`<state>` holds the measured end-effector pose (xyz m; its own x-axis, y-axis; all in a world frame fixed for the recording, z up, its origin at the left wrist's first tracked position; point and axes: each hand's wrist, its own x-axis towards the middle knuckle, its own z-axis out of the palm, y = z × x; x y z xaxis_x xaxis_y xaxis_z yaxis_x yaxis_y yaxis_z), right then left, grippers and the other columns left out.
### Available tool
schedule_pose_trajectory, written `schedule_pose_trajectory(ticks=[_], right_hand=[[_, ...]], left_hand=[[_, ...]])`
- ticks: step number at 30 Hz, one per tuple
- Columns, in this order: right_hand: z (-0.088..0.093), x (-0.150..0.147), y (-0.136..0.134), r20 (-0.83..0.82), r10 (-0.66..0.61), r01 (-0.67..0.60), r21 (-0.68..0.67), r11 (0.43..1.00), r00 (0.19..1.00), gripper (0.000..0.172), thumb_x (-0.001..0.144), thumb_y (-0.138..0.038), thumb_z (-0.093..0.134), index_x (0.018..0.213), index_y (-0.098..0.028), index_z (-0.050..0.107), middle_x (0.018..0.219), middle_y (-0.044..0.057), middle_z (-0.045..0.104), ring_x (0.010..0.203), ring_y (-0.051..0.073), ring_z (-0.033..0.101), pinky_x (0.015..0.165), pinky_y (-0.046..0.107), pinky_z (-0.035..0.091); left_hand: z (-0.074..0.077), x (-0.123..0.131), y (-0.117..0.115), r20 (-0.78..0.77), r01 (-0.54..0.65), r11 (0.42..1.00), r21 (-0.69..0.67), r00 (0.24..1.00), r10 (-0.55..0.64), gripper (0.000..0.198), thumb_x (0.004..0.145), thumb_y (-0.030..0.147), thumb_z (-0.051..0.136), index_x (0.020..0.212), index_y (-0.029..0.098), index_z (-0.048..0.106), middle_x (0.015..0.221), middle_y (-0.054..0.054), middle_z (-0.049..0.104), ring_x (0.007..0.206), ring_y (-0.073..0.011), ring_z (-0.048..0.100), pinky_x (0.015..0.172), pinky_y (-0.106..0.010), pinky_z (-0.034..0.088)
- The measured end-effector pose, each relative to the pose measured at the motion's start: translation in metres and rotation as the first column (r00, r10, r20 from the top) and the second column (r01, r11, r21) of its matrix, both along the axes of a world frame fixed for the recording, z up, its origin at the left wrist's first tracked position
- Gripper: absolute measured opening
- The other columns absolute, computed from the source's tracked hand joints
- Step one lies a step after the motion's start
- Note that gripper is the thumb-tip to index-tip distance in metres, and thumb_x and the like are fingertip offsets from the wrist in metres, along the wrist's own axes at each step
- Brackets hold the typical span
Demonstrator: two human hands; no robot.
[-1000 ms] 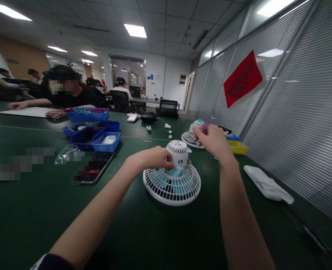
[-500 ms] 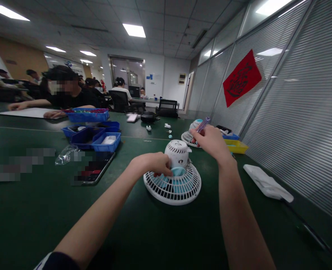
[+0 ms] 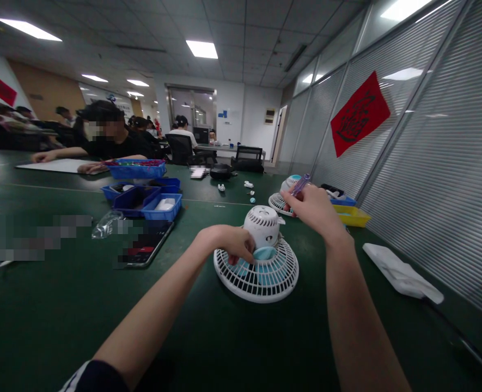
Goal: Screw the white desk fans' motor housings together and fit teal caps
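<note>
- Dark green tabletop (image 3: 208, 337) fills the lower half of the frame, with slatted blinds (image 3: 440, 179) along the right edge.
- Just right of centre, your white fan (image 3: 267, 272) rests on its broad round guard, its slotted housing (image 3: 263, 226) uppermost and pale blue blades showing through the bars.
- Your left hand (image 3: 235, 242) sits at the fan's left side, partly curled, fingertips down by the guard beside the housing; you can't tell from this view whether they grip anything.
- Your right hand (image 3: 310, 204) is above and right of that fan, apart from it, fingers closed around a translucent purple tool (image 3: 300, 185) that points up and right.
- Behind your right hand stands a second fan (image 3: 279, 204), partly covered by it; a yellow tray (image 3: 353, 216) lies to its right.
- Left of centre, you have a phone (image 3: 154, 245) below the blue bins (image 3: 163, 209).
</note>
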<state>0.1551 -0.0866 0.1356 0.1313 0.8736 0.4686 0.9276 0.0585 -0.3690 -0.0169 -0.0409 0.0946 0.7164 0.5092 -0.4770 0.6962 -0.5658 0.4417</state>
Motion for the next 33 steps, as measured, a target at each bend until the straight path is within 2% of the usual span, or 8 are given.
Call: schedule_pose_trajectory(ticks=[7,12,15,17,21,26,29,33], right_hand=[[0.002,-0.002,-0.001,-0.023,0.022,-0.022,-0.001,1.0,0.999,0.029,0.084,-0.032,0.05,0.063,-0.016,0.063,0.062,0.008,0.065,0.061,0.02,0.059,0.064,0.032,0.044],[0.0,-0.002,0.0,-0.006,0.052,-0.052,0.008,0.999,0.999,0.027,0.084,-0.031,0.049,0.066,-0.017,0.063,0.064,0.007,0.066,0.065,0.02,0.06,0.065,0.031,0.045],[0.001,-0.002,0.0,-0.008,0.04,-0.04,0.003,0.999,0.999,0.026,0.084,-0.03,0.049,0.068,-0.016,0.063,0.064,0.007,0.066,0.066,0.02,0.061,0.065,0.03,0.044],[0.001,-0.002,0.0,-0.01,0.027,-0.027,-0.001,1.0,1.0,0.028,0.084,-0.031,0.049,0.066,-0.015,0.063,0.063,0.007,0.065,0.066,0.02,0.061,0.065,0.03,0.044],[0.0,0.0,0.0,-0.059,0.042,-0.039,0.049,0.998,0.997,0.028,0.084,-0.033,0.049,0.067,-0.016,0.063,0.061,0.005,0.065,0.06,0.018,0.06,0.064,0.03,0.044],[-0.004,-0.003,0.004,-0.186,0.116,-0.09,0.139,0.986,0.976,0.034,0.087,-0.037,0.044,0.062,-0.016,0.055,0.055,0.002,0.061,0.047,0.013,0.056,0.056,0.026,0.043],[-0.008,-0.007,0.009,-0.228,0.16,-0.128,0.149,0.98,0.96,0.033,0.088,-0.039,0.044,0.066,-0.017,0.053,0.053,0.001,0.06,0.046,0.012,0.056,0.054,0.024,0.042],[-0.013,-0.012,0.016,-0.233,0.221,-0.2,0.109,0.974,0.947,0.027,0.088,-0.038,0.044,0.072,-0.017,0.053,0.056,0.0,0.062,0.046,0.012,0.057,0.053,0.023,0.042]], left_hand=[[0.001,0.005,-0.004,0.02,0.121,0.984,-0.127,0.993,-0.12,0.023,0.07,0.03,0.064,0.087,0.016,0.058,0.082,-0.003,0.062,0.062,-0.0119,0.056,0.058,-0.025,0.047],[0.006,0.003,-0.013,0.051,0.171,0.95,-0.262,0.985,-0.164,0.012,0.07,0.024,0.063,0.075,0.014,0.059,0.063,0.001,0.058,0.056,-0.0104,0.055,0.056,-0.024,0.047],[0.009,0.001,-0.015,0.038,0.166,0.953,-0.255,0.986,-0.162,0.011,0.071,0.024,0.061,0.075,0.013,0.062,0.058,0.002,0.056,0.053,-0.0102,0.054,0.055,-0.023,0.047],[0.012,0.001,-0.017,-0.002,0.131,0.977,-0.171,0.991,-0.133,0.017,0.073,0.028,0.06,0.078,0.012,0.064,0.061,-0.001,0.059,0.054,-0.0104,0.055,0.056,-0.023,0.046],[0.023,0.002,-0.033,-0.075,0.069,0.991,0.118,0.995,-0.06,0.034,0.078,0.043,0.053,0.083,0.012,0.066,0.068,-0.006,0.065,0.057,-0.013,0.056,0.057,-0.025,0.044],[0.034,-0.001,-0.051,-0.053,-0.007,0.945,0.326,0.998,0.025,0.039,0.08,0.047,0.046,0.087,0.014,0.065,0.072,-0.006,0.066,0.056,-0.0133,0.055,0.055,-0.025,0.041],[0.037,-0.007,-0.047,-0.008,-0.033,0.907,0.42,0.999,0.04,0.037,0.082,0.047,0.044,0.09,0.016,0.064,0.083,-0.007,0.067,0.064,-0.0137,0.056,0.059,-0.024,0.04],[0.038,-0.017,-0.037,0.011,-0.137,0.838,0.528,0.988,0.155,0.047,0.08,0.055,0.043,0.101,0.016,0.057,0.09,-0.009,0.065,0.073,-0.0173,0.057,0.064,-0.026,0.04]])
